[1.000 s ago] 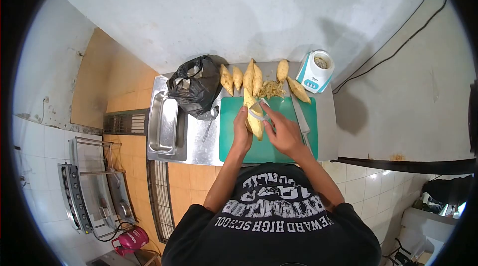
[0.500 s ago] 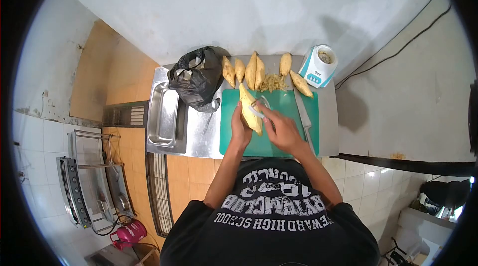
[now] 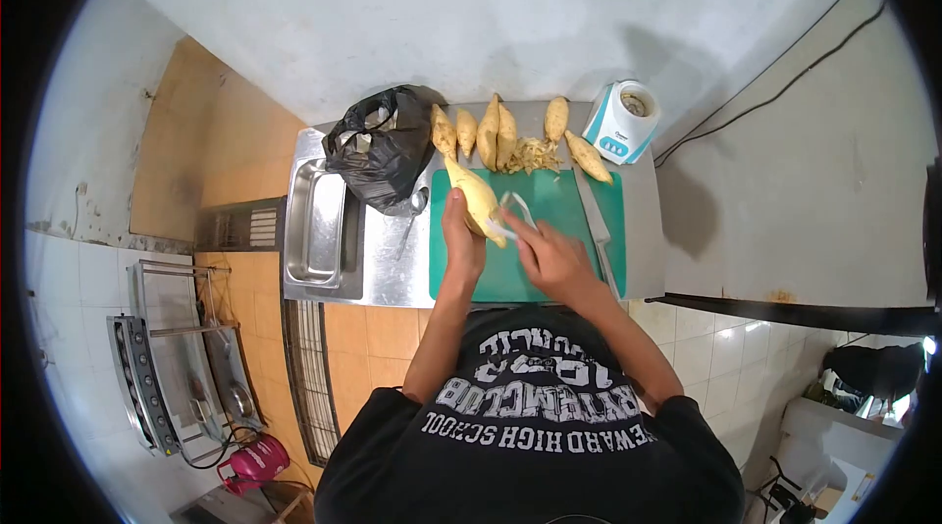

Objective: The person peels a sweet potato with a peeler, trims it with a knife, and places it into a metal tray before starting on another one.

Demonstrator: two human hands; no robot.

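Note:
My left hand (image 3: 463, 237) is wrapped round a peeled, yellow sweet potato (image 3: 473, 194), which tilts with its upper tip to the left over the green cutting board (image 3: 461, 281). In my right hand (image 3: 557, 261) is a peeler with a pale frame (image 3: 517, 210), its head against or very near the lower part of the sweet potato. Motion blurs the peeler a little. A heap of peelings (image 3: 533, 157) lies at the board's back edge. Along the right side of the board lies a knife (image 3: 595, 220).
Several unpeeled sweet potatoes (image 3: 488, 131) line the back of the counter. A black plastic bag (image 3: 381, 153) and a spoon (image 3: 419, 200) are left of the board, beside a metal basin (image 3: 316, 225). A white-and-blue blender base (image 3: 622, 124) stands at the back right.
The sweet potato has tilted further, its upper tip swinging left. My left hand has moved slightly left, and the peeler has shifted down along the sweet potato towards its lower end.

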